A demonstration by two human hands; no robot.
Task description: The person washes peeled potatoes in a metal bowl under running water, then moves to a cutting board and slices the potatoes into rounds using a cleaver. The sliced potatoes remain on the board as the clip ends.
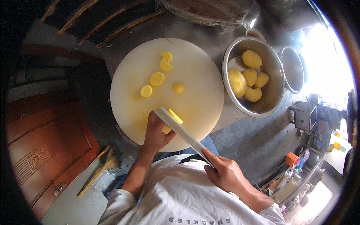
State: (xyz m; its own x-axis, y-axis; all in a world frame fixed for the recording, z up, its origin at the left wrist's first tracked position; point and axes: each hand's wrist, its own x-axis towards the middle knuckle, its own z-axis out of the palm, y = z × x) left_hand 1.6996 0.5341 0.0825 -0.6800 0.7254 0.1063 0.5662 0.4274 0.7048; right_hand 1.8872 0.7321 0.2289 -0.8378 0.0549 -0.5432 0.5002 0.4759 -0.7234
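Note:
A round white cutting board [197, 84] lies before me. My right hand [225, 171] grips the handle of a knife [182, 132], whose broad blade reaches up and left over the near part of the board. Left of the blade, my left hand [157, 132] holds a peeled potato piece [166, 129], partly hidden by hand and blade. On the blade's far side a cut yellow potato slice [175, 116] stands close against it. Farther back lie round potato slices [157, 79], two half-round pieces [166, 65] and a small rounded end piece [178, 87].
Right of the board stands a metal bowl [277, 98] with several peeled potatoes [252, 59], and beyond it another metal container [292, 70]. A stool [303, 115] is farther right. At lower left are a broom [97, 177] and a reddish-brown door [50, 146].

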